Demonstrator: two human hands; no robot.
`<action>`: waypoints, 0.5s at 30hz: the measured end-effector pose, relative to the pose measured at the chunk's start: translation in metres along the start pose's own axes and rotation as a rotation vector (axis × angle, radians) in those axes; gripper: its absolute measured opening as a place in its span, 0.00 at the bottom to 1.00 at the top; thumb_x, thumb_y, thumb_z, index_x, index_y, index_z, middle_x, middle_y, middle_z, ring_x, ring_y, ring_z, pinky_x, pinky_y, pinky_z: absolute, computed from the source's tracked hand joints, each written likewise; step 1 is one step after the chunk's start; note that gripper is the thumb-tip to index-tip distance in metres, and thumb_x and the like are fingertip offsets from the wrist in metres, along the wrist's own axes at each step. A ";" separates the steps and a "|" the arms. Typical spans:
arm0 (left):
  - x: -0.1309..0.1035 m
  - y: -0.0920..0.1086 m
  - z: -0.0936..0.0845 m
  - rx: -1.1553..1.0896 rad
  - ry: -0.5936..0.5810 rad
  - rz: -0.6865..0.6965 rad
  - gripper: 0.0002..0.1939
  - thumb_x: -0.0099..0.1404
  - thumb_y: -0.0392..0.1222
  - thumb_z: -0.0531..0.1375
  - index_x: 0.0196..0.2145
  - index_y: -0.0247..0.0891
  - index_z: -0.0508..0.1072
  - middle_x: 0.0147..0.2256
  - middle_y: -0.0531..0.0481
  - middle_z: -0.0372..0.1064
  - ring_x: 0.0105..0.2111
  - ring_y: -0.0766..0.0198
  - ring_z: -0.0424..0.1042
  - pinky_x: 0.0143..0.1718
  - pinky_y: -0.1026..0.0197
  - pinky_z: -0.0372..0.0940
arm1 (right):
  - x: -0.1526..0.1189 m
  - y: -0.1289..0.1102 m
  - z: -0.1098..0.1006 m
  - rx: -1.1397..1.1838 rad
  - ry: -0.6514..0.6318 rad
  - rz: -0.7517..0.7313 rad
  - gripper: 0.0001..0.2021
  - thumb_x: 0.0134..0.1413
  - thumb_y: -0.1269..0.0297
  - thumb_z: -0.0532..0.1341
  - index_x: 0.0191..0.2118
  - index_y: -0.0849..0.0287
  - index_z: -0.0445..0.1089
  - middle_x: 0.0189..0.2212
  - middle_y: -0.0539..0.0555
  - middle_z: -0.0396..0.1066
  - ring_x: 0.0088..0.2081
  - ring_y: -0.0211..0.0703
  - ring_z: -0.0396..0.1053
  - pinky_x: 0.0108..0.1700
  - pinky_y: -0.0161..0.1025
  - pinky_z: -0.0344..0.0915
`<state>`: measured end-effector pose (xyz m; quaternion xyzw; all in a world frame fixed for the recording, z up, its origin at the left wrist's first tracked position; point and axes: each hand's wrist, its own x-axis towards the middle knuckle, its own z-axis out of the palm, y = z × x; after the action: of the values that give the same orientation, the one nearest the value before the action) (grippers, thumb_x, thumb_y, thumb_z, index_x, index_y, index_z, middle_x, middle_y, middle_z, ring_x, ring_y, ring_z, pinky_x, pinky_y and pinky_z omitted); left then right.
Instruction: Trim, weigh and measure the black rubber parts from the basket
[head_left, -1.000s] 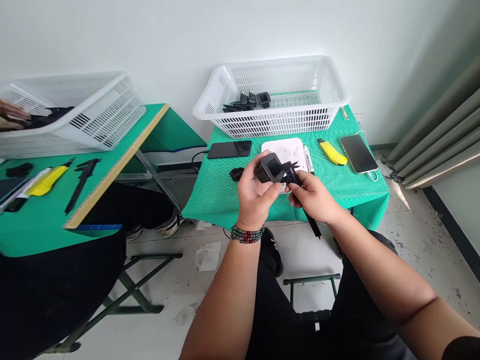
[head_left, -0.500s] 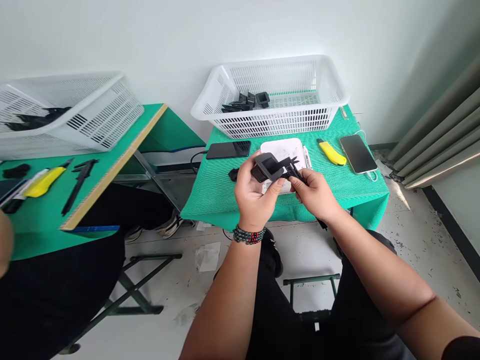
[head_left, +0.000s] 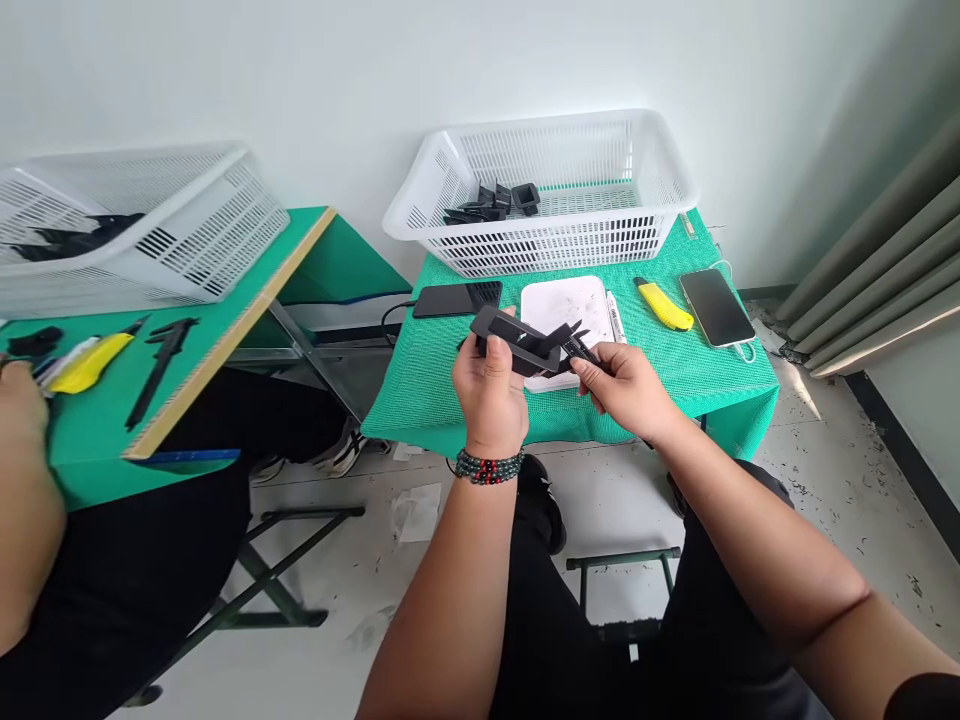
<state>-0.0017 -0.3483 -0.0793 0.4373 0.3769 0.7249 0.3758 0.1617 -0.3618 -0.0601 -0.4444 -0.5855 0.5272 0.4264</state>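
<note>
My left hand, closed with the thumb on top, holds a black plastic part that has a square frame-like opening. The fingers of my right hand are wrapped round a black caliper. The caliper's jaws point up and to the left, by the right end of the black part; whether they touch it I cannot tell. Below both hands lies a white tray, partly covered by them.
A white basket with several black parts stands behind. Around the tray lie a dark phone, a marker, a yellow utility knife and a cabled phone. At left, a co-worker's hand reaches onto another table near a caliper.
My left hand has shifted slightly left and turned, tilting the black part so it lies flatter. My right hand stays almost still with the caliper. The co-worker's hand has come into view.
</note>
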 end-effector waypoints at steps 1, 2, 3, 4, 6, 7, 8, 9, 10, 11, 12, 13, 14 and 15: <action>0.000 0.002 0.001 -0.010 0.001 -0.013 0.30 0.61 0.70 0.69 0.45 0.41 0.83 0.45 0.42 0.81 0.47 0.52 0.81 0.51 0.52 0.78 | 0.000 0.001 0.001 0.002 -0.001 0.001 0.25 0.58 0.39 0.64 0.25 0.55 0.63 0.19 0.47 0.64 0.21 0.35 0.60 0.24 0.35 0.55; 0.000 0.003 0.003 -0.018 0.002 -0.021 0.30 0.61 0.70 0.69 0.44 0.40 0.83 0.45 0.42 0.81 0.47 0.52 0.81 0.51 0.53 0.78 | 0.000 0.001 0.001 0.002 -0.002 0.002 0.25 0.58 0.38 0.64 0.25 0.55 0.63 0.19 0.48 0.65 0.22 0.35 0.60 0.24 0.35 0.56; -0.001 0.005 0.003 -0.026 0.002 -0.027 0.30 0.60 0.70 0.69 0.43 0.40 0.84 0.44 0.42 0.81 0.46 0.52 0.82 0.51 0.53 0.78 | 0.000 0.002 0.001 -0.001 -0.004 0.003 0.25 0.58 0.38 0.63 0.25 0.55 0.64 0.20 0.48 0.65 0.22 0.35 0.60 0.25 0.36 0.56; -0.001 0.005 0.004 -0.034 0.002 -0.033 0.29 0.60 0.70 0.70 0.43 0.40 0.84 0.43 0.43 0.81 0.45 0.53 0.82 0.50 0.53 0.78 | 0.000 0.003 0.002 -0.009 -0.007 0.002 0.25 0.59 0.38 0.63 0.26 0.55 0.65 0.20 0.48 0.65 0.23 0.36 0.60 0.25 0.36 0.56; -0.001 0.006 0.005 -0.047 0.001 -0.042 0.29 0.59 0.69 0.70 0.42 0.40 0.84 0.41 0.44 0.81 0.44 0.54 0.82 0.48 0.54 0.79 | 0.000 0.004 0.002 -0.035 -0.018 -0.011 0.23 0.61 0.41 0.61 0.28 0.56 0.66 0.20 0.48 0.64 0.23 0.36 0.60 0.26 0.36 0.56; -0.001 0.006 0.005 -0.051 0.000 -0.045 0.29 0.59 0.69 0.71 0.42 0.40 0.84 0.41 0.44 0.81 0.43 0.54 0.82 0.48 0.54 0.79 | -0.001 0.004 0.002 -0.048 -0.025 -0.018 0.21 0.62 0.43 0.61 0.28 0.56 0.66 0.21 0.48 0.64 0.23 0.36 0.60 0.26 0.36 0.56; -0.001 0.006 0.005 -0.052 0.000 -0.047 0.28 0.59 0.69 0.71 0.41 0.40 0.85 0.41 0.44 0.81 0.43 0.54 0.82 0.47 0.55 0.79 | -0.001 0.004 0.002 -0.059 -0.033 -0.023 0.19 0.63 0.46 0.60 0.29 0.56 0.66 0.21 0.48 0.64 0.23 0.37 0.59 0.26 0.36 0.56; -0.001 0.006 0.004 -0.050 0.000 -0.050 0.28 0.59 0.69 0.71 0.41 0.40 0.85 0.41 0.44 0.81 0.43 0.55 0.82 0.47 0.55 0.79 | -0.002 0.003 0.002 -0.069 -0.043 -0.026 0.18 0.64 0.48 0.59 0.29 0.55 0.65 0.21 0.47 0.63 0.24 0.37 0.59 0.27 0.37 0.57; 0.000 0.006 0.004 -0.048 0.000 -0.054 0.28 0.59 0.68 0.71 0.41 0.41 0.85 0.41 0.44 0.81 0.43 0.55 0.82 0.47 0.56 0.79 | -0.002 0.002 0.002 -0.081 -0.055 -0.025 0.16 0.65 0.50 0.58 0.30 0.55 0.65 0.21 0.47 0.63 0.24 0.37 0.59 0.27 0.37 0.57; 0.000 0.007 0.004 -0.046 0.001 -0.058 0.27 0.58 0.68 0.72 0.41 0.41 0.85 0.41 0.45 0.81 0.42 0.56 0.81 0.46 0.56 0.79 | -0.003 0.001 0.001 -0.095 -0.070 -0.023 0.15 0.65 0.52 0.57 0.30 0.55 0.64 0.21 0.47 0.63 0.24 0.37 0.59 0.28 0.37 0.57; 0.000 0.007 0.004 -0.045 0.001 -0.064 0.27 0.58 0.68 0.72 0.41 0.41 0.85 0.41 0.45 0.81 0.42 0.57 0.81 0.46 0.57 0.78 | -0.004 -0.001 0.001 -0.109 -0.086 -0.020 0.14 0.66 0.53 0.57 0.30 0.55 0.63 0.22 0.47 0.63 0.25 0.38 0.60 0.28 0.37 0.57; 0.000 0.007 0.004 -0.044 0.000 -0.070 0.27 0.58 0.68 0.72 0.41 0.41 0.85 0.40 0.45 0.81 0.41 0.57 0.81 0.45 0.57 0.78 | -0.005 -0.002 0.001 -0.121 -0.104 -0.017 0.14 0.66 0.55 0.57 0.31 0.55 0.63 0.22 0.47 0.63 0.25 0.38 0.60 0.29 0.37 0.57; 0.000 0.007 0.003 -0.044 -0.001 -0.075 0.27 0.58 0.68 0.72 0.41 0.41 0.85 0.39 0.45 0.81 0.40 0.58 0.81 0.45 0.58 0.78 | -0.005 -0.004 0.001 -0.129 -0.122 -0.013 0.13 0.67 0.56 0.56 0.31 0.54 0.62 0.22 0.47 0.63 0.25 0.38 0.60 0.29 0.37 0.57; 0.001 0.007 0.003 -0.043 -0.003 -0.081 0.28 0.58 0.68 0.72 0.41 0.41 0.85 0.39 0.46 0.80 0.40 0.58 0.81 0.44 0.58 0.78 | -0.006 -0.005 0.000 -0.131 -0.138 -0.009 0.13 0.67 0.58 0.56 0.31 0.54 0.62 0.22 0.46 0.63 0.25 0.38 0.60 0.29 0.37 0.57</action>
<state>-0.0008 -0.3500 -0.0718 0.4146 0.3779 0.7165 0.4146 0.1627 -0.3676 -0.0554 -0.4316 -0.6486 0.5151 0.3574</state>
